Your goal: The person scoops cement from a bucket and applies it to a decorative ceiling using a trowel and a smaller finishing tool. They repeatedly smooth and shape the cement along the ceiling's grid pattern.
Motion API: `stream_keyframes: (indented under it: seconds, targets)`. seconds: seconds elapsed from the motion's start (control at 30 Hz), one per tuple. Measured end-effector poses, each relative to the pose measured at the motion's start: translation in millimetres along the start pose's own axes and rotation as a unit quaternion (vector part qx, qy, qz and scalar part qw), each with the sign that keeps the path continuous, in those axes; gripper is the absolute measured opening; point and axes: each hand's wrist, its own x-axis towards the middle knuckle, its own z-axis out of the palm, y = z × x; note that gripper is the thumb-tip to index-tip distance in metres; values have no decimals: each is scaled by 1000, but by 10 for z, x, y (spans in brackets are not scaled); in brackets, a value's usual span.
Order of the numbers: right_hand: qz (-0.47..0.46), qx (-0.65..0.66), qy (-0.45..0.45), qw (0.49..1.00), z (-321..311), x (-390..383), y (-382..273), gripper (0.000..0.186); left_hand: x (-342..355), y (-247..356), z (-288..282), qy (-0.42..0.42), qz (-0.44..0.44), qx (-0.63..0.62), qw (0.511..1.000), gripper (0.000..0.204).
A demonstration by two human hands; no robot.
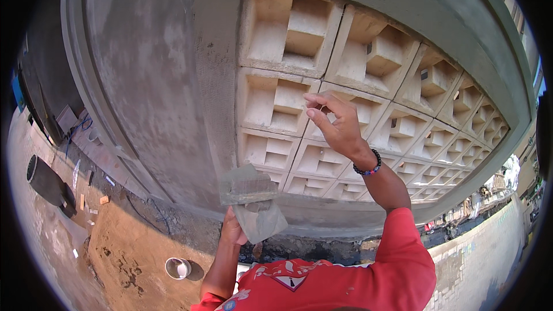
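My left hand [233, 227], low at the centre, is closed under a pair of grey, mortar-smeared flat tools [253, 219], like trowels lying crossed on each other. My right hand [337, 121] is raised in front of the pale concrete breeze blocks [271, 86]. Its fingers are loosely curled, thumb and forefinger apart, with nothing visible between them; whether they touch a block I cannot tell. The blocks form a grid with stepped recesses, set in a grey rendered wall [132, 69]. A dark beaded bracelet [367, 168] circles my right wrist.
A white bucket [178, 266] stands on sandy ground [127, 253] below left. A dark cylindrical container [43, 178] is at the far left, near scattered scraps and a blue hose [80, 124]. A paved strip [472, 253] runs along the lower right.
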Motion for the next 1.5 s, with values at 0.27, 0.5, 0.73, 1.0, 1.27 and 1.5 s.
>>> stream_keyframes:
  seconds: [0.27, 0.5, 0.73, 1.0, 1.27, 1.5]
  targets:
    - [-192, -452, 216, 844, -1145, 1085, 270, 27, 0, 18, -124, 35, -19, -10, 999, 65]
    - [-226, -535, 186, 793, -1203, 1301, 247, 32, 28, -29, -145, 47, 19, -1, 999, 62]
    - [-225, -563, 168, 777, -1158, 1334, 308, 36, 65, -26, -137, 23, 18, -27, 999, 65]
    - [-234, -556, 179, 777, -1156, 1339, 359, 36, 102, -32, -144, 38, 16, -12, 999, 60]
    - [-234, -521, 198, 796, -1172, 1307, 330, 31, 128, -43, -150, 56, 25, -4, 998, 57]
    - [-247, -530, 188, 789, -1206, 1356, 330, 36, 142, -60, -158, 50, 29, 1, 998, 58]
